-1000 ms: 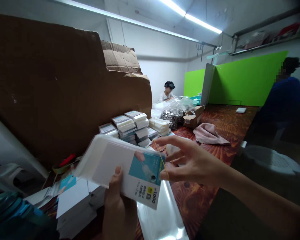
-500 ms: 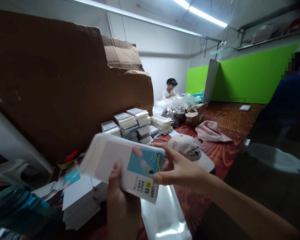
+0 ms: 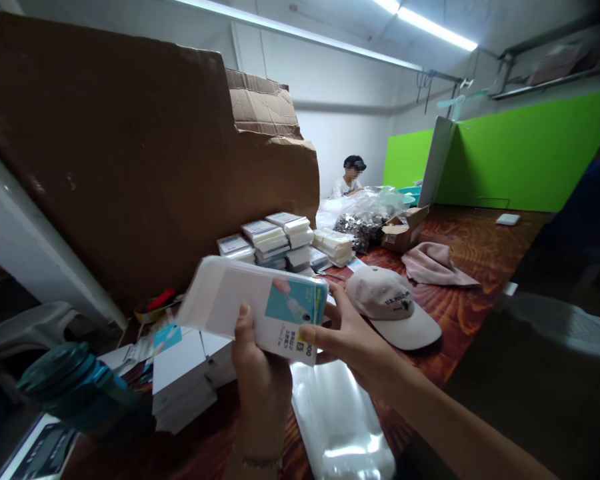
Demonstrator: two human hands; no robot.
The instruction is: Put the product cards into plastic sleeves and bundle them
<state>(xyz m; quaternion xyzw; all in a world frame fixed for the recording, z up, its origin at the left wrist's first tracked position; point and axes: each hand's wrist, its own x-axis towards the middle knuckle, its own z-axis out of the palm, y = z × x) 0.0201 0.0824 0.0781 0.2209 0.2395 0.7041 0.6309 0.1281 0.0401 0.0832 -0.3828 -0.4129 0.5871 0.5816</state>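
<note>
A stack of printed cards in clear plastic sleeves (image 3: 230,287) is held tilted above the table, its blue picture and print facing up at the right end. My left hand (image 3: 260,373) is closed around the near side, thumb lying on top. Gripping the right end is my right hand (image 3: 345,333), thumb over the print and fingers behind, partly hidden. A thin yellow rubber band (image 3: 315,303) runs across the stack near that end. Below my hands lies a pile of clear plastic sleeves (image 3: 337,420). To the left stands a pile of white cards (image 3: 180,367).
Banded card stacks (image 3: 265,240) stand by a large cardboard sheet (image 3: 130,160). A cap (image 3: 380,300), a pink cloth (image 3: 435,263) and an opened carton (image 3: 405,227) lie to the right. A blue-green bottle (image 3: 80,387) stands left. Another person (image 3: 347,180) sits at the back.
The rubber band has gone from slanting to lying straighter across the stack's right end. My right thumb has moved further onto the print. The view has shifted left.
</note>
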